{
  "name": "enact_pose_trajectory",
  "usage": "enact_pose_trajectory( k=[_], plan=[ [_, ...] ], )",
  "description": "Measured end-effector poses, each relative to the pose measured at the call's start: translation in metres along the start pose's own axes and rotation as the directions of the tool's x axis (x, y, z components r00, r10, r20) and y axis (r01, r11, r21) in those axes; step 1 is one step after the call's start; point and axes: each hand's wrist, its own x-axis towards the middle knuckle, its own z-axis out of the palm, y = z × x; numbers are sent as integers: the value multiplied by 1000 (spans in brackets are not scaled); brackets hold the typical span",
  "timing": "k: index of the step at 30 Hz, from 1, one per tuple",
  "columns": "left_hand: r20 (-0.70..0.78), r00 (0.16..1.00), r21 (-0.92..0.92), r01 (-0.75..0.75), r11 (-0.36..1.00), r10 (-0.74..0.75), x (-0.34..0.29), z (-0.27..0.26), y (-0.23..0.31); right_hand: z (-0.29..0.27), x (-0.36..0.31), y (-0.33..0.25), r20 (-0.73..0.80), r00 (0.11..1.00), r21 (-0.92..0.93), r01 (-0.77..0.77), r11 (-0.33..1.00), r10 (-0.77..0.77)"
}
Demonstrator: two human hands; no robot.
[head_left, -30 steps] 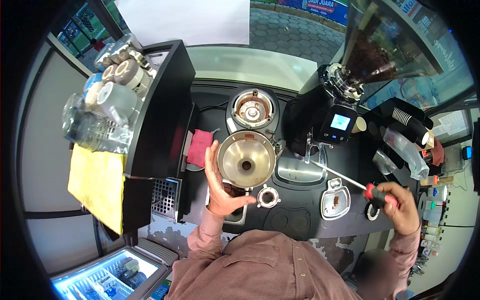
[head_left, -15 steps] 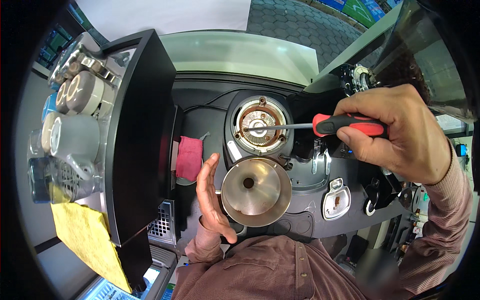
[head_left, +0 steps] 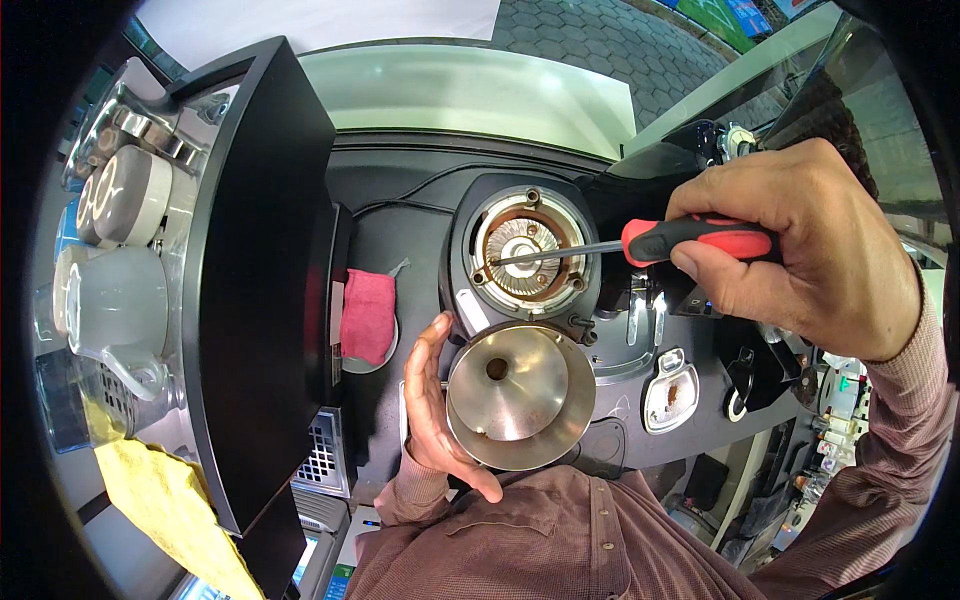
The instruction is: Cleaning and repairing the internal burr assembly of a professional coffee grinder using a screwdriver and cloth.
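My right hand (head_left: 800, 255) is closed around the red and black handle of a screwdriver (head_left: 700, 243). Its long metal shaft points left across the opened coffee grinder (head_left: 524, 300), with the tip over the left part of the toothed burr (head_left: 528, 240); whether it touches cannot be made out. Brown grounds line the ring around the burr. Below the grinder stands a round steel container with a funnel-shaped inside (head_left: 510, 385) and a dark hole. Beside its left wall, my left hand (head_left: 432, 410) is open, fingers stretched upward, close to or against the steel.
A pink cloth (head_left: 369, 316) lies on a dish left of the grinder. Further left, a black cabinet (head_left: 255, 280) carries cups and a yellow cloth (head_left: 165, 510). A small white tray (head_left: 671, 395) with brown grounds sits to the right. A black cable (head_left: 420, 190) runs behind.
My left hand has come nearer the steel container's left side. The screwdriver stays across the burr, its tip at nearly the same spot. The whole view has shifted slightly.
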Motion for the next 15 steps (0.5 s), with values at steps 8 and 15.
enact_pose_trajectory(
  k=[8,15],
  plan=[
    [-132,991,-71,-35,997,26,-3,8,-5,-5,4,0,15,1000,-15,-5,1000,5],
    [-17,1000,-4,-21,1000,20,0,3,-3,-6,6,-2,31,1000,-51,5,999,-4]
  ],
)
